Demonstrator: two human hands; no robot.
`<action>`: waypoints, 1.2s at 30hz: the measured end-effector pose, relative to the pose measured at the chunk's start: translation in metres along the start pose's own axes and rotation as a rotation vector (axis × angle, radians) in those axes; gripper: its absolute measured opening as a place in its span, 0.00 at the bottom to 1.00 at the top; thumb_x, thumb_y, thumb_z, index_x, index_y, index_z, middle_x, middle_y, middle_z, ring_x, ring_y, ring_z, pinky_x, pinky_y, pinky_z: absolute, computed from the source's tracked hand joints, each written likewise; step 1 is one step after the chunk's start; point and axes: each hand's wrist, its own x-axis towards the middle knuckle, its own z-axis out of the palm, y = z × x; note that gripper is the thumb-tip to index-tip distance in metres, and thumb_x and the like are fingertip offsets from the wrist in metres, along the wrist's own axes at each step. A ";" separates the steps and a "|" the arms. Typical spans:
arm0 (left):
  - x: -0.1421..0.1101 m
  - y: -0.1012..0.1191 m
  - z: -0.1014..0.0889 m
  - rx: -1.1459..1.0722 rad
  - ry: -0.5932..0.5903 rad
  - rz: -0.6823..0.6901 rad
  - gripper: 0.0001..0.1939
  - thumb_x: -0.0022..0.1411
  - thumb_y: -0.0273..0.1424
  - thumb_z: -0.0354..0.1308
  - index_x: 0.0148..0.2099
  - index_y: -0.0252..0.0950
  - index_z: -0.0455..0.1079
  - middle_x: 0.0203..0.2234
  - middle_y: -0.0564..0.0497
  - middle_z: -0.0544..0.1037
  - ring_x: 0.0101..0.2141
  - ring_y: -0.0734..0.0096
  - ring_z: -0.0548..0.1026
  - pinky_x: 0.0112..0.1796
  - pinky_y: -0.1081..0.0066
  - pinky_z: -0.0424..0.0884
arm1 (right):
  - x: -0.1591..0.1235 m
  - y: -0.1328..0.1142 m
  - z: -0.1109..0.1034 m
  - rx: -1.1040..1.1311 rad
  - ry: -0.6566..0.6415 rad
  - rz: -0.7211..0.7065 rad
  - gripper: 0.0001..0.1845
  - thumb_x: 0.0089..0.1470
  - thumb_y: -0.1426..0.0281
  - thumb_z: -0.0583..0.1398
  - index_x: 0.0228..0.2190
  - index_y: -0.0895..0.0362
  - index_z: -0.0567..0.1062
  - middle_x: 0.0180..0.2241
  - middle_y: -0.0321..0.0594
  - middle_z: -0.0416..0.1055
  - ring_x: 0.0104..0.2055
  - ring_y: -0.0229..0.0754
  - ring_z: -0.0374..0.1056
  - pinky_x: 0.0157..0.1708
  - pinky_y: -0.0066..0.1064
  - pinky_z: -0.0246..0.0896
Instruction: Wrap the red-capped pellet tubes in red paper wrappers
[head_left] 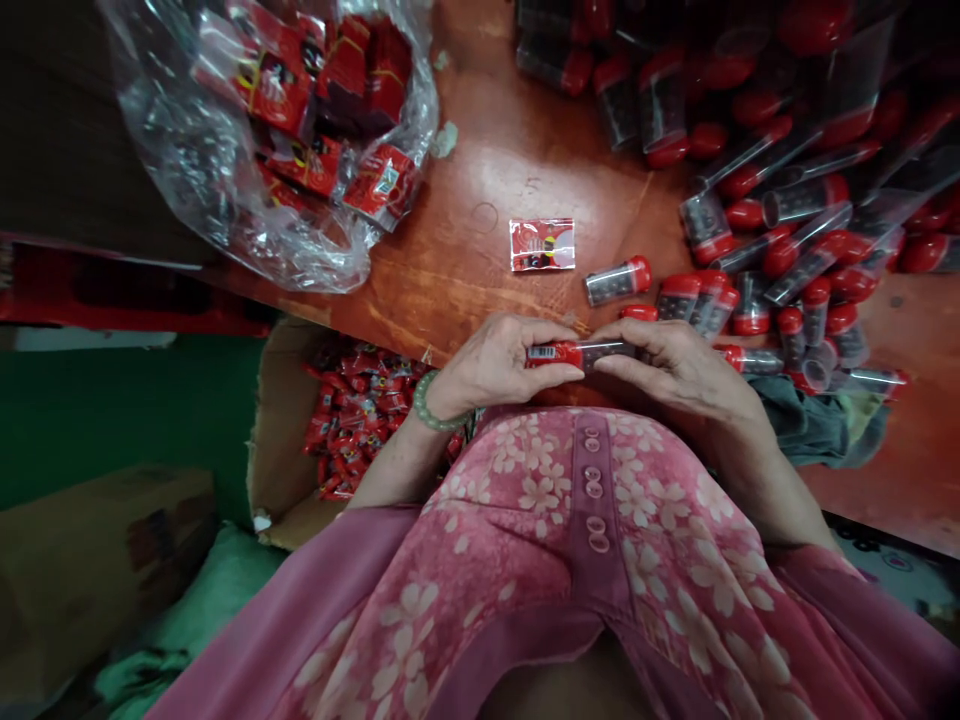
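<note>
Over the near edge of the wooden table [480,290], the left hand [499,367] pinches the red cap [555,354] of a small plastic tube [577,353], and the right hand [675,368] grips its clear body [607,350]. It looks light, stiff and slippery, safest held at the cap.

The left hand [499,365] and right hand [671,368] partly hide the red-capped tube [600,351]; print on the red sachets [360,420] is too small to read.
</note>
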 end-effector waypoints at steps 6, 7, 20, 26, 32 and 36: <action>-0.006 -0.011 0.003 -0.604 0.274 -0.080 0.40 0.46 0.46 0.76 0.59 0.40 0.73 0.46 0.44 0.84 0.43 0.62 0.83 0.46 0.66 0.78 | 0.007 -0.001 0.009 0.429 0.183 0.103 0.16 0.59 0.57 0.65 0.43 0.55 0.80 0.33 0.38 0.79 0.32 0.38 0.73 0.30 0.29 0.70; -0.006 -0.012 0.008 -0.690 0.301 -0.084 0.37 0.45 0.47 0.76 0.56 0.40 0.74 0.45 0.44 0.84 0.43 0.62 0.83 0.47 0.65 0.78 | 0.010 -0.002 0.013 0.510 0.201 0.114 0.17 0.58 0.56 0.65 0.43 0.56 0.79 0.32 0.37 0.78 0.30 0.37 0.71 0.28 0.27 0.69; 0.007 -0.009 0.029 -0.854 0.499 -0.242 0.24 0.48 0.51 0.74 0.32 0.36 0.76 0.32 0.48 0.85 0.37 0.63 0.83 0.42 0.65 0.78 | 0.021 -0.002 0.042 0.465 0.176 0.036 0.17 0.67 0.58 0.58 0.49 0.57 0.73 0.33 0.36 0.75 0.32 0.36 0.73 0.37 0.30 0.70; 0.012 -0.019 0.045 -0.794 0.543 -0.232 0.26 0.52 0.55 0.69 0.30 0.35 0.74 0.23 0.51 0.80 0.25 0.73 0.77 0.29 0.72 0.73 | 0.026 -0.001 0.056 0.601 0.270 0.018 0.18 0.65 0.54 0.58 0.44 0.56 0.70 0.30 0.34 0.75 0.29 0.35 0.71 0.33 0.28 0.68; 0.015 -0.014 0.031 -0.792 0.493 -0.179 0.30 0.50 0.59 0.67 0.34 0.36 0.75 0.30 0.46 0.83 0.33 0.66 0.81 0.32 0.70 0.75 | 0.038 -0.008 0.059 0.564 0.284 -0.046 0.16 0.66 0.56 0.58 0.46 0.56 0.70 0.32 0.34 0.74 0.29 0.34 0.71 0.35 0.29 0.67; 0.016 -0.005 0.027 -0.854 0.514 -0.155 0.30 0.51 0.59 0.67 0.39 0.36 0.78 0.39 0.43 0.84 0.41 0.60 0.82 0.35 0.68 0.77 | 0.043 -0.009 0.058 0.538 0.240 -0.071 0.12 0.66 0.61 0.58 0.45 0.57 0.71 0.28 0.32 0.72 0.29 0.35 0.71 0.34 0.28 0.65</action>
